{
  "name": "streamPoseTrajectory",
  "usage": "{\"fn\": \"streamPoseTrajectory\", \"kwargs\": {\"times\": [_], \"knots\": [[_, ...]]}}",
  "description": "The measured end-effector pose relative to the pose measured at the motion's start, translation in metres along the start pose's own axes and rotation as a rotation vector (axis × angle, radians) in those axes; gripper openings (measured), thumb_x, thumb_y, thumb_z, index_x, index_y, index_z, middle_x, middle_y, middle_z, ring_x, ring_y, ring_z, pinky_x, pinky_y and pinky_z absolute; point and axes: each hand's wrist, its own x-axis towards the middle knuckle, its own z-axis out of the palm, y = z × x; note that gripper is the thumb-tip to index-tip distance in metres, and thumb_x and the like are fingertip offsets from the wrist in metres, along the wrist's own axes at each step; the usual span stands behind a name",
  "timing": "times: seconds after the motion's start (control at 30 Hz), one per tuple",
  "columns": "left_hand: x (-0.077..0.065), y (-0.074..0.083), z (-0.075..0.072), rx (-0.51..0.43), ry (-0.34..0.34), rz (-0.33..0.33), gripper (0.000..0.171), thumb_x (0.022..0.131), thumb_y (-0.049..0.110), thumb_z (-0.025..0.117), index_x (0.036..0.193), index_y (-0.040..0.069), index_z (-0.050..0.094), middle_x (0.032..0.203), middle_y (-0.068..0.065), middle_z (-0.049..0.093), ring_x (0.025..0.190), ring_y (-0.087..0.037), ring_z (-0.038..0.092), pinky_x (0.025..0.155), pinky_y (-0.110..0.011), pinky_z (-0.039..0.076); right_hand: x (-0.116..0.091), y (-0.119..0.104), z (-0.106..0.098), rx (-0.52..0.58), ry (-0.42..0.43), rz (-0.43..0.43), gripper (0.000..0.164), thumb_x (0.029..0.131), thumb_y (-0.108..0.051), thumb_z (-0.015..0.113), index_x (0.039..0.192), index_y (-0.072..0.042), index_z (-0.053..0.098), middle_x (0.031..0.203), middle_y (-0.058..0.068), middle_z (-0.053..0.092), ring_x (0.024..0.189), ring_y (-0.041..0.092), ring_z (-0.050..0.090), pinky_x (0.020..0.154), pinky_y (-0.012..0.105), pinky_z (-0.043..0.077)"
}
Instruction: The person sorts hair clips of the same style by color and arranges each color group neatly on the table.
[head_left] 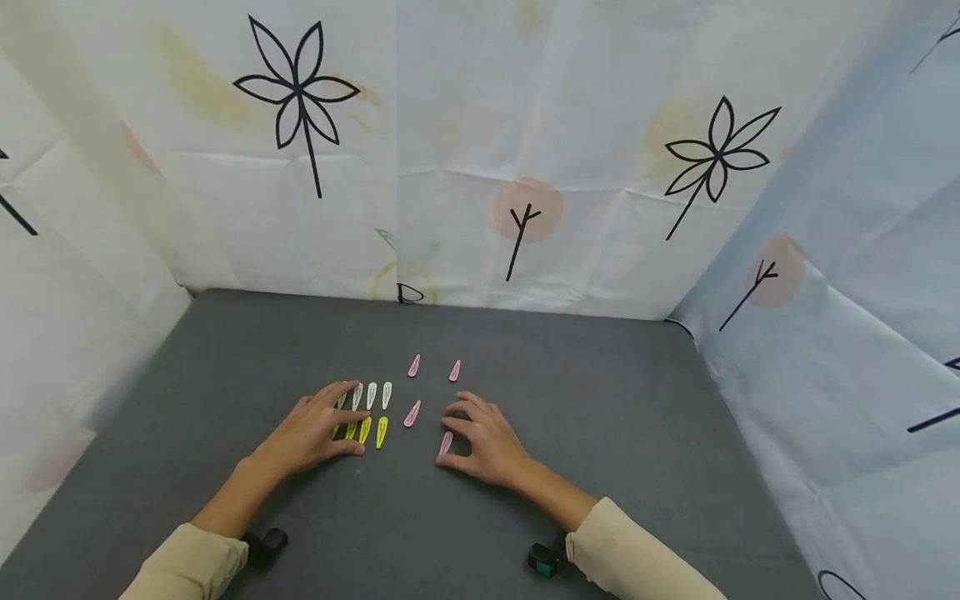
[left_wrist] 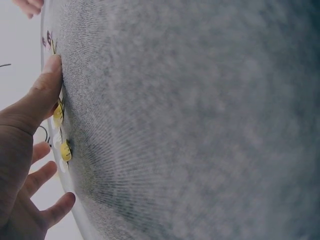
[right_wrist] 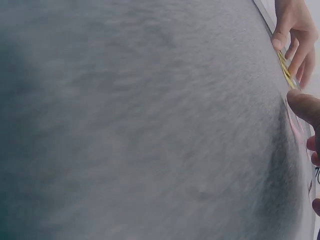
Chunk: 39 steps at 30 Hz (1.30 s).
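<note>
Yellow hair clips (head_left: 382, 432) lie in a row, with white hair clips (head_left: 386, 395) in a second row behind them. My left hand (head_left: 311, 429) spreads over the left part of both rows, covering some clips. Its thumb and fingers (left_wrist: 50, 75) look fairly straight, with yellow clips beside them in the left wrist view. To the right, my right hand (head_left: 483, 442) has thumb and index finger at the two ends of a pink hair clip (head_left: 446, 443), pinching it close to the cloth. Another pink hair clip (head_left: 412, 413) lies between the hands.
Two more pink clips, a left one (head_left: 414, 365) and a right one (head_left: 454, 371), lie farther back. A dark grey cloth (head_left: 600, 400) covers the table. Patterned white curtains (head_left: 465, 108) surround its back and sides. Each wrist wears a dark strapped device (head_left: 546, 559).
</note>
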Motion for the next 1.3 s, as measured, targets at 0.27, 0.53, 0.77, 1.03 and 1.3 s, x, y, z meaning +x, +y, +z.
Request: {"fn": "streamPoseTrajectory", "kwargs": {"times": [0.27, 0.53, 0.77, 1.03, 1.3], "knots": [[0.000, 0.001, -0.002, -0.009, -0.001, 0.007, 0.055, 0.076, 0.044, 0.083, 0.121, 0.013, 0.074, 0.145, -0.023, 0.048, 0.134, -0.040, 0.042, 0.093, -0.062, 0.041, -0.011, -0.003, 0.001, 0.012, 0.041, -0.004, 0.055, 0.079, -0.047, 0.081, 0.116, -0.007, 0.074, 0.124, 0.006, 0.062, 0.134, 0.029, 0.046, 0.101, 0.049, 0.042], [-0.001, 0.003, -0.001, -0.009, 0.011, 0.004, 0.055, 0.075, 0.043, 0.084, 0.120, 0.013, 0.075, 0.144, -0.023, 0.049, 0.132, -0.041, 0.044, 0.092, -0.062, 0.041, -0.011, -0.008, 0.004, -0.008, 0.073, 0.059, 0.052, 0.078, -0.050, 0.082, 0.111, -0.009, 0.075, 0.121, 0.003, 0.064, 0.133, 0.025, 0.047, 0.098, 0.048, 0.043], [-0.002, 0.005, -0.003, -0.007, 0.000, -0.004, 0.055, 0.076, 0.044, 0.083, 0.121, 0.013, 0.074, 0.145, -0.022, 0.048, 0.133, -0.041, 0.043, 0.092, -0.062, 0.041, -0.013, -0.008, 0.006, -0.019, 0.083, 0.067, 0.052, 0.078, -0.049, 0.082, 0.111, -0.009, 0.075, 0.120, 0.003, 0.064, 0.130, 0.025, 0.049, 0.097, 0.047, 0.044], [-0.002, 0.005, -0.003, 0.000, -0.005, -0.015, 0.055, 0.076, 0.044, 0.084, 0.121, 0.014, 0.074, 0.145, -0.022, 0.048, 0.133, -0.040, 0.043, 0.092, -0.061, 0.042, -0.012, -0.008, 0.005, -0.012, 0.046, 0.079, 0.050, 0.080, -0.048, 0.081, 0.113, -0.010, 0.074, 0.122, 0.004, 0.064, 0.132, 0.025, 0.048, 0.098, 0.049, 0.043], [-0.001, 0.006, -0.005, 0.019, -0.004, -0.004, 0.055, 0.076, 0.045, 0.084, 0.120, 0.014, 0.074, 0.145, -0.023, 0.048, 0.133, -0.041, 0.043, 0.091, -0.062, 0.042, -0.015, 0.009, -0.003, 0.056, -0.019, 0.075, 0.051, 0.083, -0.042, 0.080, 0.121, -0.011, 0.071, 0.128, 0.006, 0.061, 0.135, 0.027, 0.044, 0.103, 0.055, 0.039]]}}
